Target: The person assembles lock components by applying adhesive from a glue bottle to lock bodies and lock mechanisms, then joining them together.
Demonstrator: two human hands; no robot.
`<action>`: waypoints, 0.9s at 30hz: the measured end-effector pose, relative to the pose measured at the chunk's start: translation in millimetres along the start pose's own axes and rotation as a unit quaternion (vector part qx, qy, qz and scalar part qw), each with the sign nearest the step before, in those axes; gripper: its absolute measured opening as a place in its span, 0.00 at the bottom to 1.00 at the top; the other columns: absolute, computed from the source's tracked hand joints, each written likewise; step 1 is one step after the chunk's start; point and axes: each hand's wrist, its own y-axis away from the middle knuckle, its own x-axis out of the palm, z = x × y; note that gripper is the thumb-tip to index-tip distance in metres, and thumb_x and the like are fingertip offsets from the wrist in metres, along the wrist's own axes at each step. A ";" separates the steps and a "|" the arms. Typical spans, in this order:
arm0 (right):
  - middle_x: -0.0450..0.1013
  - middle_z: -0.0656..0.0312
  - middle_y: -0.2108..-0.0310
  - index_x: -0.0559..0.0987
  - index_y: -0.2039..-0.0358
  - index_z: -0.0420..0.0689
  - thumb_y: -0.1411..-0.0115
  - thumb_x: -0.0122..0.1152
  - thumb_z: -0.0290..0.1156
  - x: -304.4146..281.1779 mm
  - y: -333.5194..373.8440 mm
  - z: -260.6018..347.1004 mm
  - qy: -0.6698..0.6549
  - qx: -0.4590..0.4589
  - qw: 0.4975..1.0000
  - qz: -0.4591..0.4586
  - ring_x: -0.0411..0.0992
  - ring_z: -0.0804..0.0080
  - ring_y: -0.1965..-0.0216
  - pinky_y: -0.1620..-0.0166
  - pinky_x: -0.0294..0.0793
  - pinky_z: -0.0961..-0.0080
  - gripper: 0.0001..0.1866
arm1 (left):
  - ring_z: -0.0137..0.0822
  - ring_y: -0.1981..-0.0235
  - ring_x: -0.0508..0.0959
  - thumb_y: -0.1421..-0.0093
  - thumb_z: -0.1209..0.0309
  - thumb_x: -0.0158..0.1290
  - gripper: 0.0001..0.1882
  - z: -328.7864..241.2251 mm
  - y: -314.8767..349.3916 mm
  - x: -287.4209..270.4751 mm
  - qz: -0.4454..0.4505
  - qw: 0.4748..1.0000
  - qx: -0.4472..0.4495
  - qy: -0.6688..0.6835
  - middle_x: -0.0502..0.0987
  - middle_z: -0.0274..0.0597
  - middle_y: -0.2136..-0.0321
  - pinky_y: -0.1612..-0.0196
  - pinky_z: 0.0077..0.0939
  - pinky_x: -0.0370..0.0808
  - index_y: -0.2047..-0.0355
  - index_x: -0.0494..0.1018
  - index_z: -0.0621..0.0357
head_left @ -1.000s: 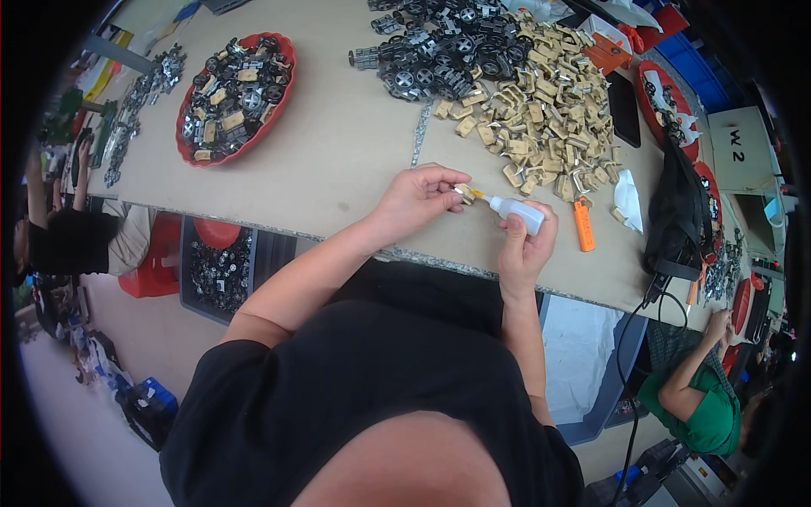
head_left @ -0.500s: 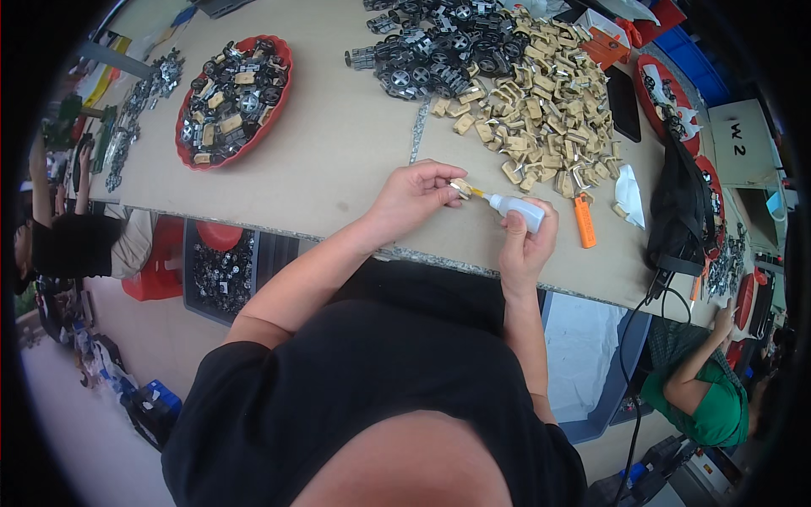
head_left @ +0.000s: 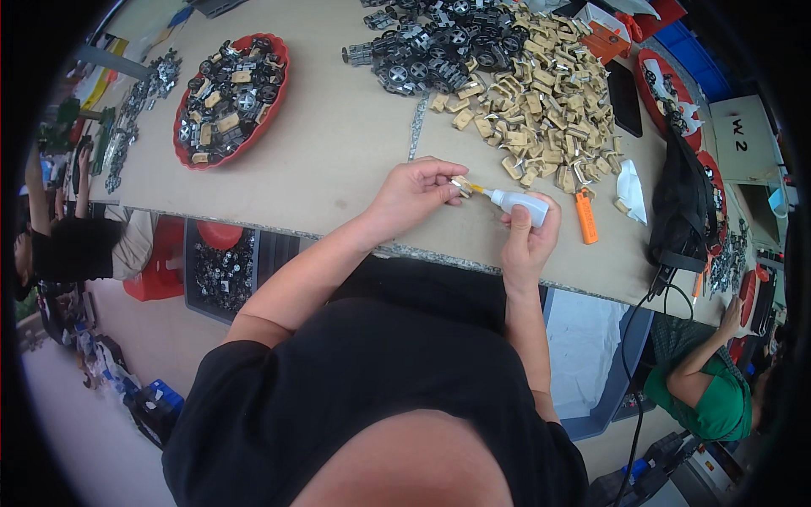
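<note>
My left hand (head_left: 407, 198) pinches a small tan piece with a shiny metal part (head_left: 461, 182) between thumb and fingers, just above the table's front edge. From the right, my right hand (head_left: 530, 243) grips a white squeeze bottle (head_left: 524, 205), laid almost level. Its thin yellowish tip points left and reaches the tan piece; whether the two touch is too small to tell. Beyond my hands lies a heap of similar tan pieces (head_left: 553, 114). Black and silver toy-car-like parts with wheels (head_left: 431, 51) are piled against that heap's left side.
A red scalloped dish (head_left: 285, 74) at left holds black and tan parts. To the right lie an orange-handled tool (head_left: 586, 221), white paper (head_left: 630, 188), a dark phone (head_left: 624, 100) and a black bag (head_left: 678, 207). A person in green (head_left: 710, 406) works at far right.
Both hands stay nearly in place, still holding the tan piece and the bottle. The bottle has risen very slightly and lies a little flatter.
</note>
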 end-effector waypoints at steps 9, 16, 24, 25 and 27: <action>0.64 0.61 0.70 0.63 0.63 0.37 0.45 0.50 0.28 -0.9 0.2 -2.3 0.011 -0.003 1.000 0.013 0.64 0.80 0.75 0.71 0.65 0.86 0.12 | 0.25 0.68 0.73 0.46 0.82 0.46 0.13 -0.7 0.0 0.9 -0.001 1.000 0.004 -0.001 0.67 0.35 0.69 0.62 0.15 0.70 0.58 0.68 0.66; 0.64 0.60 0.69 0.62 0.62 0.36 0.45 0.50 0.27 -1.1 0.6 -4.1 0.034 -0.017 0.999 0.019 0.65 0.80 0.75 0.71 0.66 0.85 0.12 | 0.25 0.68 0.73 0.46 0.82 0.46 0.13 -1.0 0.3 1.2 0.003 1.000 0.006 0.002 0.68 0.35 0.70 0.62 0.15 0.70 0.59 0.68 0.66; 0.63 0.60 0.69 0.62 0.63 0.36 0.45 0.50 0.28 -1.4 0.6 -4.0 0.044 -0.026 0.999 0.011 0.65 0.79 0.74 0.71 0.66 0.85 0.12 | 0.26 0.68 0.74 0.47 0.83 0.45 0.12 -0.7 0.5 0.5 0.005 1.000 0.024 -0.005 0.66 0.37 0.69 0.63 0.14 0.72 0.61 0.69 0.68; 0.63 0.60 0.69 0.62 0.63 0.36 0.45 0.50 0.28 -1.5 0.5 -4.5 0.043 -0.026 0.999 0.011 0.65 0.79 0.74 0.71 0.66 0.85 0.12 | 0.26 0.69 0.74 0.47 0.83 0.45 0.12 -0.2 0.3 0.4 0.004 1.000 0.025 -0.009 0.67 0.36 0.69 0.63 0.14 0.72 0.61 0.69 0.67; 0.63 0.60 0.69 0.63 0.63 0.36 0.45 0.51 0.28 -1.8 0.4 -5.7 0.043 -0.028 0.999 0.010 0.65 0.79 0.74 0.71 0.66 0.85 0.12 | 0.25 0.69 0.74 0.47 0.83 0.45 0.12 -1.6 0.6 1.1 0.001 1.000 0.024 -0.007 0.67 0.36 0.70 0.64 0.14 0.72 0.61 0.69 0.67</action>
